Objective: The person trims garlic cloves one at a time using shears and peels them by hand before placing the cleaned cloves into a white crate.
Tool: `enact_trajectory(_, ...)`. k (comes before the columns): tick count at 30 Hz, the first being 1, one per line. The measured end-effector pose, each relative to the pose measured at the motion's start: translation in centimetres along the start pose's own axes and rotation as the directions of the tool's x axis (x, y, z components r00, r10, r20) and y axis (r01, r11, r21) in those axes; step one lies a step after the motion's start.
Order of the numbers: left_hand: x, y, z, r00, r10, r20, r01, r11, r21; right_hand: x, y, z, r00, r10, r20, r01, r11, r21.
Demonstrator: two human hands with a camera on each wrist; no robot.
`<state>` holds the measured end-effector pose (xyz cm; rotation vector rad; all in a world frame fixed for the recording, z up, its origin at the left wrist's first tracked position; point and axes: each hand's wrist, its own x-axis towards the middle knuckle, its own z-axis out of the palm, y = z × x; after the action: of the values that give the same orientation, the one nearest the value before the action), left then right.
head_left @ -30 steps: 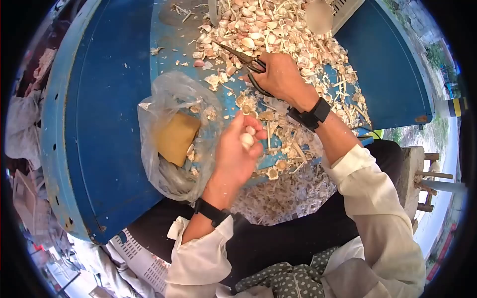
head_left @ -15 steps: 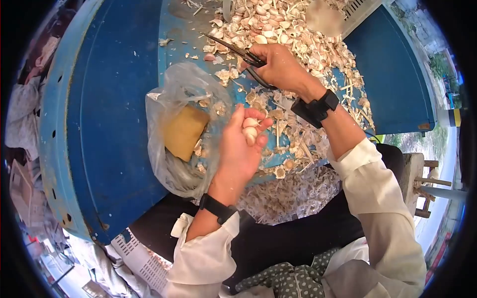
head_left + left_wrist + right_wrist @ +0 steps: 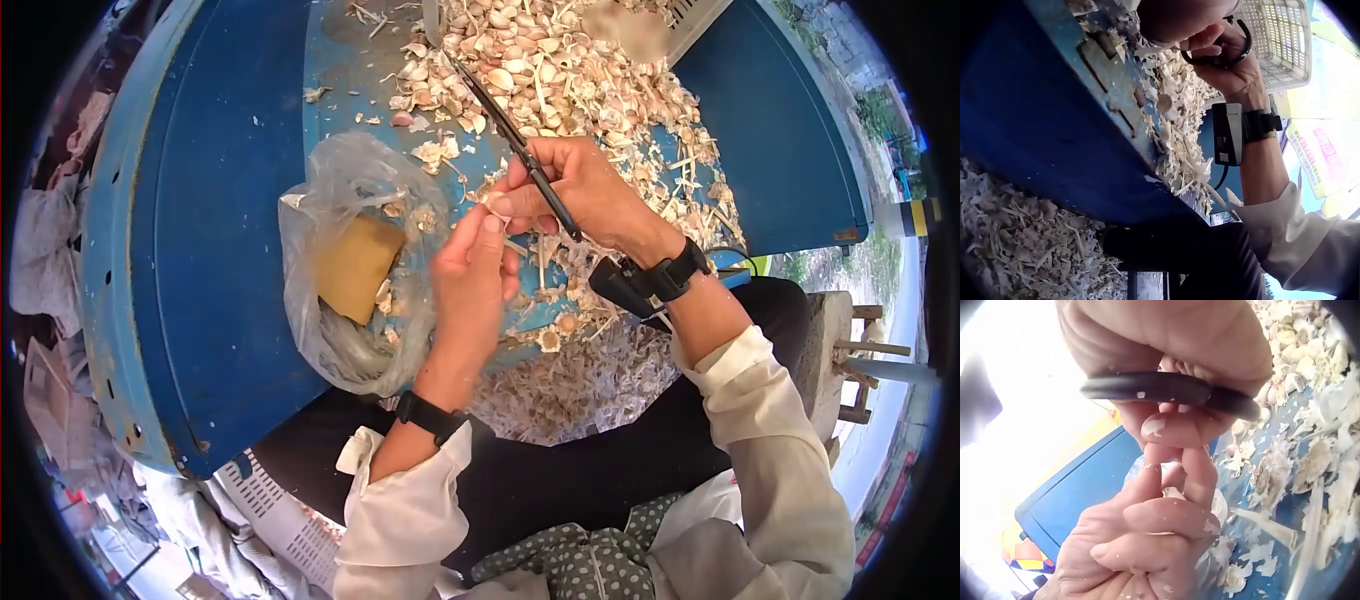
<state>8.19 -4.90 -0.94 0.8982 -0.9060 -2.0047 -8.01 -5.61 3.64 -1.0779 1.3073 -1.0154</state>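
In the head view, my left hand (image 3: pixel 473 275) and right hand (image 3: pixel 590 195) meet at their fingertips over the blue table. Between thumb and finger, the left hand pinches a small pale garlic clove (image 3: pixel 494 200); its palm is turned from view. The right hand's thumb and finger also reach this clove. Black scissors (image 3: pixel 508 128) stay gripped in the right hand, blades pointing up and left toward the garlic pile. The right wrist view shows the dark scissor handle (image 3: pixel 1147 387) across the right hand's fingers, just above the left fingertips.
A heap of loose garlic cloves (image 3: pixel 520 50) covers the table's far part, with stalks and skins scattered nearer. A clear plastic bag (image 3: pixel 325 190) with a yellow-brown block (image 3: pixel 360 270) lies left of my hands. Peelings (image 3: pixel 570 395) are heaped below the table edge.
My right hand has come down and left to meet the left fingertips, and the scissors have swung steeper. The left hand has turned over, hiding the cloves seen in its palm earlier.
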Motion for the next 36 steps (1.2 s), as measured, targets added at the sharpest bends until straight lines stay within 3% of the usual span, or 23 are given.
enact_trajectory(3,-0.6,0.0,0.4,0.999,0.015,0.032,-0.015,1.0,0.0,-1.0,0.1,0.3,0.99,-0.113,-0.081,0.106,0.991,-0.081)
enact_trajectory(6,-0.8,0.2,0.9,0.995,0.095,0.034,-0.096,0.995,0.034,-2.0,-0.4,-0.1,0.998,-0.043,-0.043,0.044,0.999,0.018)
enact_trajectory(9,-1.2,0.4,0.9,0.996,0.058,0.062,-0.066,0.99,0.125,-2.7,-0.2,-0.2,1.0,-0.003,-0.014,0.004,0.994,0.113)
enact_trajectory(11,-1.2,0.5,0.9,0.995,0.072,0.062,-0.081,0.985,0.155,-3.1,0.2,-0.1,0.992,-0.059,-0.11,0.052,0.997,-0.062)
enact_trajectory(12,-1.2,0.5,0.8,0.994,0.092,0.06,-0.102,0.978,0.182,-3.3,0.2,-0.4,0.992,-0.058,-0.113,0.052,0.997,-0.061)
enact_trajectory(14,-1.1,1.0,0.5,0.997,0.058,0.059,-0.067,0.985,0.159,-3.9,0.2,-1.5,0.976,-0.121,-0.181,0.023,0.884,-0.466)
enact_trajectory(15,-1.1,1.3,0.3,0.998,0.024,0.057,-0.032,0.991,0.13,-4.5,-0.3,-2.0,0.977,-0.117,-0.179,0.022,0.885,-0.464)
enact_trajectory(17,-1.0,1.9,0.1,0.999,0.0,0.036,-0.006,0.986,0.166,-6.0,-1.9,-3.3,0.981,-0.192,0.027,0.139,0.601,-0.787)
enact_trajectory(19,-1.0,2.1,0.3,0.999,-0.028,0.026,0.023,0.98,0.197,-6.5,-2.1,-4.5,0.97,-0.224,0.097,0.206,0.541,-0.816)
enact_trajectory(21,-1.3,2.0,0.4,1.0,0.019,0.007,-0.02,0.954,0.298,-6.7,-2.1,-5.4,0.95,-0.22,0.221,0.286,0.336,-0.897)
enact_trajectory(23,-1.6,2.4,0.0,0.998,0.022,0.056,-0.04,0.934,0.354,-6.8,-2.6,-5.4,0.961,-0.172,0.216,0.259,0.294,-0.92)
enact_trajectory(25,-1.7,2.4,-0.1,0.994,0.025,0.105,-0.066,0.911,0.406,-6.7,-2.5,-5.5,0.943,-0.221,0.248,0.288,0.174,-0.942)
enact_trajectory(27,-1.5,2.2,0.1,0.978,0.178,0.107,-0.208,0.851,0.483,-6.7,-2.3,-5.4,0.947,-0.206,0.246,0.286,0.194,-0.938)
enact_trajectory(29,-1.4,2.3,-0.1,0.973,0.196,0.123,-0.231,0.838,0.493,-6.6,-2.0,-5.5,0.951,-0.19,0.244,0.282,0.214,-0.935)
enact_trajectory(31,-1.3,2.2,0.0,0.967,0.211,0.145,-0.255,0.827,0.5,-6.4,-1.3,-5.8,0.928,-0.223,0.298,0.368,0.422,-0.829)
enact_trajectory(32,-1.3,2.3,0.3,0.964,0.195,0.18,-0.261,0.818,0.513,-6.3,-1.3,-5.7,0.956,-0.141,0.259,0.293,0.547,-0.784)
enact_trajectory(33,-1.4,2.5,0.4,0.96,0.18,0.213,-0.268,0.806,0.528,-5.9,-1.2,-5.5,0.956,-0.139,0.26,0.293,0.546,-0.785)
enact_trajectory(34,-1.4,2.5,0.3,0.961,0.181,0.211,-0.267,0.807,0.526,-5.2,-0.9,-5.4,0.981,-0.149,0.128,0.194,0.657,-0.729)
enact_trajectory(35,-1.4,2.6,0.2,0.975,0.069,0.21,-0.129,0.948,0.291,-4.4,-0.6,-5.5,0.99,-0.141,-0.007,0.103,0.755,-0.648)
enact_trajectory(36,-1.4,2.6,0.3,0.97,-0.042,0.238,0.034,0.999,0.038,-2.6,-0.1,-6.1,0.955,-0.285,-0.085,0.112,0.61,-0.785)
